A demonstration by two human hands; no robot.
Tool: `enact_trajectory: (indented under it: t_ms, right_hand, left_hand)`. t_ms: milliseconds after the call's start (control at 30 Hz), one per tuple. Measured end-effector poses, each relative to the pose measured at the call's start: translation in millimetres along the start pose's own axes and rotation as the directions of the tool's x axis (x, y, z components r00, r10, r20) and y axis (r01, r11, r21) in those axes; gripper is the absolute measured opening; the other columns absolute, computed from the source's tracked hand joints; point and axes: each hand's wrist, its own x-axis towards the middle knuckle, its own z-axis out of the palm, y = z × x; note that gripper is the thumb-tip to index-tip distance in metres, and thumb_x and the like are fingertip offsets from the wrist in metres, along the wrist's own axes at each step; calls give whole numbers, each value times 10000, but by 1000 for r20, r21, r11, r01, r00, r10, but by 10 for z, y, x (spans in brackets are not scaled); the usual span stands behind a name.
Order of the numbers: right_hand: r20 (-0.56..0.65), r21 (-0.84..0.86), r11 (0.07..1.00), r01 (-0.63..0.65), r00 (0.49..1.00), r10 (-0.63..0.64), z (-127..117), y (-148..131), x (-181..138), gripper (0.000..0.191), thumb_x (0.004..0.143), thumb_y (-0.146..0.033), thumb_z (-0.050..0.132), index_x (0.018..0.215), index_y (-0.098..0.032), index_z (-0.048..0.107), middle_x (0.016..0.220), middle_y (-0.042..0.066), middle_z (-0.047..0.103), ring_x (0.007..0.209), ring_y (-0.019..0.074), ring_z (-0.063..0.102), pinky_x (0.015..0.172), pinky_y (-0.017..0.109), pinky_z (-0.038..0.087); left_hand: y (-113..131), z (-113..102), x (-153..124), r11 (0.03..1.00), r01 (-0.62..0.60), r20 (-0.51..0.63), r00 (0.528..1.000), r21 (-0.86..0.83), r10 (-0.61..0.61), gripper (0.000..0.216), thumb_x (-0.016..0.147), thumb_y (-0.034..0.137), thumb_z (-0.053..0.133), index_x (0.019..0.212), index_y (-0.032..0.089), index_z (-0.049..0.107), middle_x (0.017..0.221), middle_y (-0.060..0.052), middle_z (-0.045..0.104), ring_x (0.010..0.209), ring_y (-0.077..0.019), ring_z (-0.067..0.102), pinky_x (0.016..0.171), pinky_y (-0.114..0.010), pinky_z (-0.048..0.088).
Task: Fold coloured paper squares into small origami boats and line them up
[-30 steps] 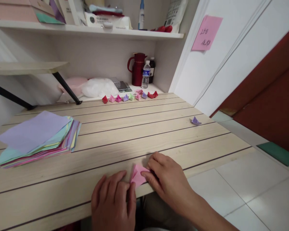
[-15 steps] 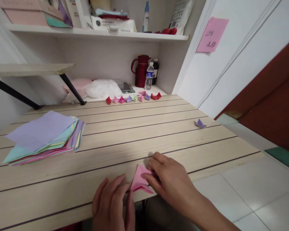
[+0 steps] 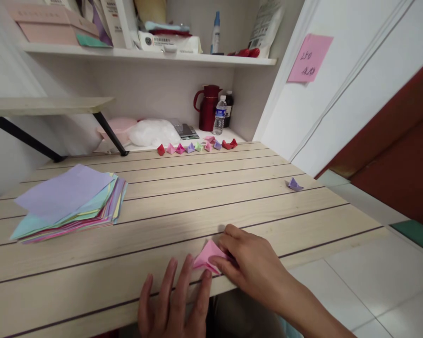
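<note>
Your right hand (image 3: 254,263) pinches the pink folded paper (image 3: 207,256) at the table's (image 3: 197,206) near edge. Your left hand (image 3: 174,305) lies flat just left of the paper, fingers spread (one fingertip touching it). The coloured paper stack (image 3: 70,202) sits well to its left.
</note>
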Motion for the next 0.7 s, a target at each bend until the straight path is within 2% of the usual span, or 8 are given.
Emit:
enact_trajectory:
  t_ms: [167, 233, 467, 600, 700]
  right_hand:
    - [1, -6, 999, 32, 999, -32, 3, 31, 14, 205, 939, -391, 579, 818, -226, 571, 887, -3, 591, 719, 166, 576, 617, 289, 341]
    - [1, -2, 999, 39, 999, -39, 1, 40, 14, 209, 943, -392, 573, 818, -224, 569, 887, 0, 591, 737, 169, 579, 622, 289, 343]
    - [23, 18, 999, 50, 998, -50, -29, 43, 21, 132, 910, -319, 593, 827, -216, 590, 906, -1, 591, 740, 159, 590, 612, 281, 337]
    - [42, 46, 996, 71, 996, -73, -72, 63, 46, 216, 958, -391, 547, 843, -222, 617, 887, 1, 592, 734, 160, 598, 615, 280, 362]
    - [17, 141, 988, 63, 998, -66, -97, 123, 8, 238, 982, -426, 523, 901, -225, 623, 922, 10, 604, 768, 166, 621, 667, 285, 431]
  left_hand:
    - [-46, 4, -3, 993, 25, 39, 999, -118, -20, 437, 848, 141, 578, 1252, 292, 646, 1251, -93, 711, 1100, -225, 678, 1182, -527, 224]
    - [-50, -3, 6, 990, 34, 45, 999, -137, -28, 456, 849, 149, 575, 1277, 294, 631, 1234, -90, 720, 1062, -209, 698, 1198, -504, 196]
    - [24, -25, 88, 990, 97, 109, 990, -101, -86, 493, 857, 228, 559, 1338, 332, 587, 1276, -81, 698, 1071, -228, 685, 1202, -542, 143]
    - [71, -23, 100, 987, 130, 142, 983, -91, -116, 480, 844, 226, 561, 1309, 334, 614, 1283, -89, 694, 1096, -246, 662, 1184, -552, 180]
    - [105, -29, 117, 988, 142, 182, 975, -60, -129, 506, 834, 186, 552, 1312, 344, 613, 1296, -96, 684, 1110, -272, 644, 1163, -582, 199]
